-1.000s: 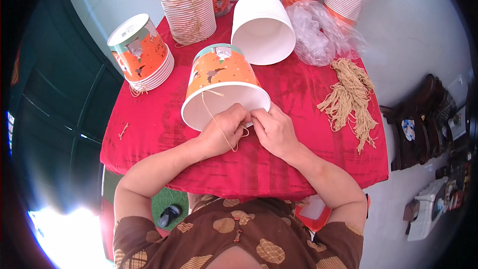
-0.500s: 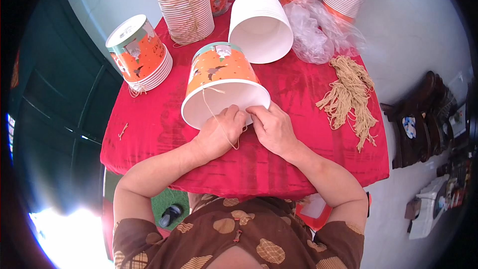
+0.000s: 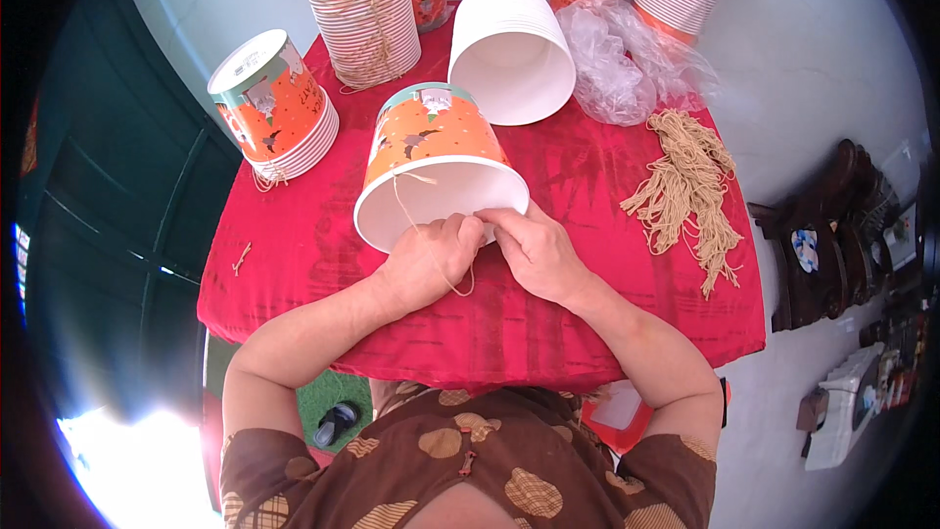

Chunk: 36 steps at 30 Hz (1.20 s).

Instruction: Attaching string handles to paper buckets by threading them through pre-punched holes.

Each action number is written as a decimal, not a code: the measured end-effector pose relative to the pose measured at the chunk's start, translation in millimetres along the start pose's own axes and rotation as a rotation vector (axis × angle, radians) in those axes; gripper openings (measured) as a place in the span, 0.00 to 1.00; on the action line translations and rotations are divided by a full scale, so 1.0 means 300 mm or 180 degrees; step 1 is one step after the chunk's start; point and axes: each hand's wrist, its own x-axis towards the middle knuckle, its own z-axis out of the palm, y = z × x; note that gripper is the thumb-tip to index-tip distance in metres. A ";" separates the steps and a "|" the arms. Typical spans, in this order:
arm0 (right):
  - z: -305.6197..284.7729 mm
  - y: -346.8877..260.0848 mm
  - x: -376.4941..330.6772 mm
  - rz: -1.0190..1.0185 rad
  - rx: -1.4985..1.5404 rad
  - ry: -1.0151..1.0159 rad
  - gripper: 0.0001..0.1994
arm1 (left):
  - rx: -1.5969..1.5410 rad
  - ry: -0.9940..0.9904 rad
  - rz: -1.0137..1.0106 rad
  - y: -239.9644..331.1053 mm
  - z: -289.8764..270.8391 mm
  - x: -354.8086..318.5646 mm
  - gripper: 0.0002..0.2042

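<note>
An orange paper bucket (image 3: 431,137) with a white rim lies tilted on its side in front of me, its open mouth toward me. Both my hands meet at the near edge of that rim. My left hand (image 3: 436,257) is closed, its thumb and fingers pressed together at the rim. Fingertips of my right hand (image 3: 537,250) are pinched against the left thumb; what lies between them is hidden. A thin tan string (image 3: 402,198) runs from the upper rim down across my left hand and loops below it.
Nested buckets (image 3: 284,118) stand upside down at the left, with taller stacks (image 3: 362,20) behind. White nested buckets (image 3: 514,59) lie at the back beside a crumpled clear plastic bag (image 3: 617,59). A bundle of tan strings (image 3: 685,196) rests on the red tablecloth (image 3: 578,333) at the right.
The bucket has shifted very slightly left. My fingers have moved a little at the rim, the right fingertips closing in nearer the left thumb.
</note>
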 end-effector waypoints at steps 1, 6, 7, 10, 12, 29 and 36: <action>-0.006 0.001 0.003 -0.0010 0.0133 -0.0116 0.12 | -0.0030 0.0056 0.0059 -0.001 -0.001 0.000 0.09; -0.034 -0.014 0.002 0.0009 0.0125 -0.0481 0.12 | -0.0021 0.0031 0.0051 0.006 -0.010 0.001 0.08; -0.036 -0.016 0.001 0.0024 0.0102 -0.0535 0.11 | -0.0007 0.0022 0.0060 0.006 -0.012 0.001 0.08; -0.037 -0.008 -0.001 0.0087 0.0100 -0.0601 0.09 | -0.0086 0.0049 0.0116 0.009 -0.020 0.006 0.08; -0.035 -0.005 -0.001 0.0131 0.0128 -0.0623 0.08 | -0.0146 0.0052 0.0136 0.006 -0.020 0.006 0.09; -0.045 -0.013 -0.001 -0.0065 0.0242 -0.0710 0.06 | -0.1495 -0.0110 -0.0507 -0.020 -0.058 0.010 0.05; -0.041 -0.014 -0.004 -0.0373 0.0068 -0.0694 0.06 | -0.1539 -0.0030 -0.0706 -0.020 -0.051 0.007 0.04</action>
